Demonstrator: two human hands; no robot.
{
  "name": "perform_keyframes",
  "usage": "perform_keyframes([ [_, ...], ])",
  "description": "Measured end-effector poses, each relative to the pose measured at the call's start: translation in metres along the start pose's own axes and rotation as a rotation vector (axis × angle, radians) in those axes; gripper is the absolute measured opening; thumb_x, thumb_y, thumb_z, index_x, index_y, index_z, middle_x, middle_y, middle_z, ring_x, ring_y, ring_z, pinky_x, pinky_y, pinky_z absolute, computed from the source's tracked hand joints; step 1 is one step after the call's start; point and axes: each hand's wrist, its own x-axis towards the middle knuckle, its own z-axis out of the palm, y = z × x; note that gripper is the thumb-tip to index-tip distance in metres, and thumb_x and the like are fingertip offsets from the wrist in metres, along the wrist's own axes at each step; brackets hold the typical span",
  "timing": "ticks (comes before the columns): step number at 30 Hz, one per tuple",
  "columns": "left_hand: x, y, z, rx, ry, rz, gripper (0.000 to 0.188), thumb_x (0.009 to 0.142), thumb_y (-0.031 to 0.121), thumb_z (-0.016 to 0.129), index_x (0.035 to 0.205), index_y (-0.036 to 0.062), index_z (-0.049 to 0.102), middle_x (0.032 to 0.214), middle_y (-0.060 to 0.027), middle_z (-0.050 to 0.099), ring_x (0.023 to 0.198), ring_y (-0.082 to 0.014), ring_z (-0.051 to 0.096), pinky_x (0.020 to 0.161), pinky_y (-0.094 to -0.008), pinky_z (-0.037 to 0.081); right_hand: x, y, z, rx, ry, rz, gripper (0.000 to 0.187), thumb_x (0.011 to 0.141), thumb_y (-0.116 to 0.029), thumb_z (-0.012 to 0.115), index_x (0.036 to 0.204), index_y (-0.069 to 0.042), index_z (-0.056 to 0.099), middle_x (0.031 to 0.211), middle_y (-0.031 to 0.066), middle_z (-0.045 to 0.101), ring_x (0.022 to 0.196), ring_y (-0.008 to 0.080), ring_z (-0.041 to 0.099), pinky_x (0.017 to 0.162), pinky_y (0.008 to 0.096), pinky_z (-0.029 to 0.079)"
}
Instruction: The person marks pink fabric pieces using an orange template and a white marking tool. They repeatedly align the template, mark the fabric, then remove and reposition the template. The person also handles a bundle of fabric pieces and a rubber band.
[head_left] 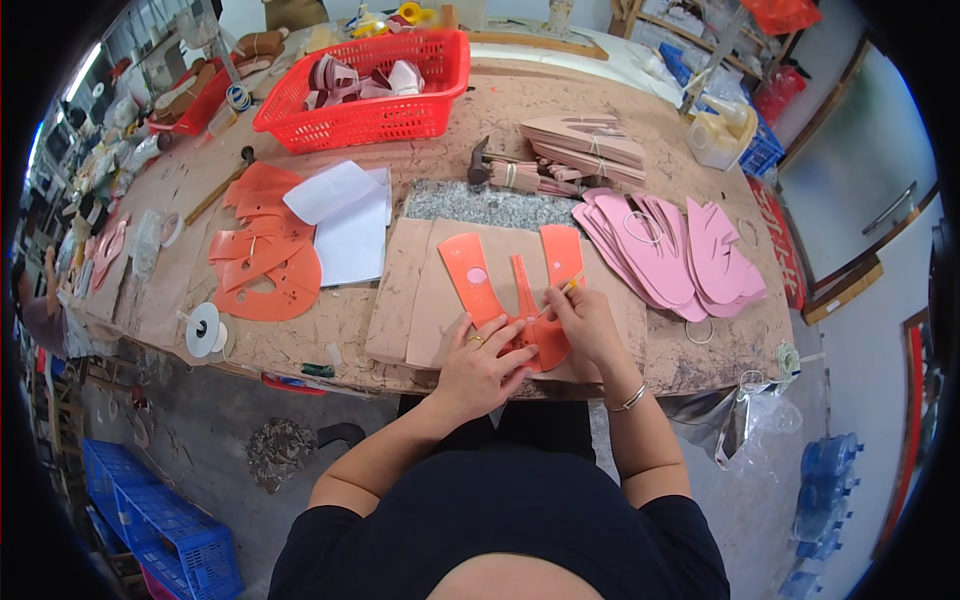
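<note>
An orange cut-out template (467,268) with a narrow middle tongue and small openings lies on a brown board (412,290) in front of me. My left hand (478,372) rests on its lower part with the fingers spread, pressing it flat. In my right hand (592,325) is a slim pen-like tool (573,284) with a yellow end, pinched between thumb and fingers. Its tip points down at the template between the tongue and the right arm. Right of the board lie fanned-out pink cut pieces (640,250), with a pale ring on top.
Several orange templates (268,250) and white paper sheets (350,238) lie to the left, near a white spool (205,330). Behind the board are a grey stone slab (480,204), a hammer (480,165) and banded brown pieces (590,145). A red basket (365,120) stands farther back.
</note>
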Motion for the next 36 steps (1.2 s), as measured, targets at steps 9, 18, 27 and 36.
perform_keyframes([
  [9, 0.000, 0.001, -0.001, 0.004, -0.044, -0.013, 0.027, 0.087, 0.032, 0.070, 0.112, 0.0230, 0.071, 0.137, -0.0035, 0.058, 0.129, -0.0265, 0.052, 0.112, -0.0562, 0.025, -0.015, -0.017, 0.006, -0.188, 0.023, -0.180, 0.017, 0.097, -0.017, 0.061, 0.097, 0.000, 0.066, 0.082, 0.0178, 0.067, 0.078, 0.0334, 0.068, 0.068, 0.0393, 0.053],
  [18, 0.000, 0.000, -0.002, -0.017, -0.043, -0.003, 0.028, 0.087, 0.031, 0.068, 0.113, 0.0214, 0.071, 0.138, -0.0041, 0.057, 0.129, -0.0258, 0.052, 0.112, -0.0594, 0.026, 0.029, -0.007, -0.025, -0.069, 0.215, -0.015, 0.026, 0.102, -0.023, 0.056, 0.099, 0.001, 0.067, 0.079, 0.0079, 0.071, 0.073, 0.0143, 0.068, 0.068, 0.0287, 0.051],
  [27, -0.001, 0.001, -0.003, -0.010, -0.035, -0.007, 0.026, 0.087, 0.031, 0.068, 0.111, 0.0216, 0.071, 0.139, -0.0034, 0.056, 0.129, -0.0250, 0.051, 0.112, -0.0591, 0.025, 0.053, 0.006, -0.014, -0.301, 0.161, -0.138, 0.026, 0.099, -0.025, 0.058, 0.096, 0.000, 0.066, 0.077, 0.0153, 0.069, 0.073, 0.0289, 0.069, 0.068, 0.0368, 0.051],
  [36, -0.001, 0.000, -0.002, 0.041, -0.033, 0.058, 0.031, 0.085, 0.034, 0.071, 0.114, 0.0234, 0.070, 0.136, -0.0023, 0.058, 0.129, -0.0207, 0.051, 0.108, -0.0534, 0.028, 0.047, 0.017, -0.018, -0.301, 0.212, -0.191, 0.024, 0.099, -0.022, 0.059, 0.098, 0.000, 0.067, 0.074, 0.0125, 0.070, 0.067, 0.0239, 0.068, 0.062, 0.0358, 0.050],
])
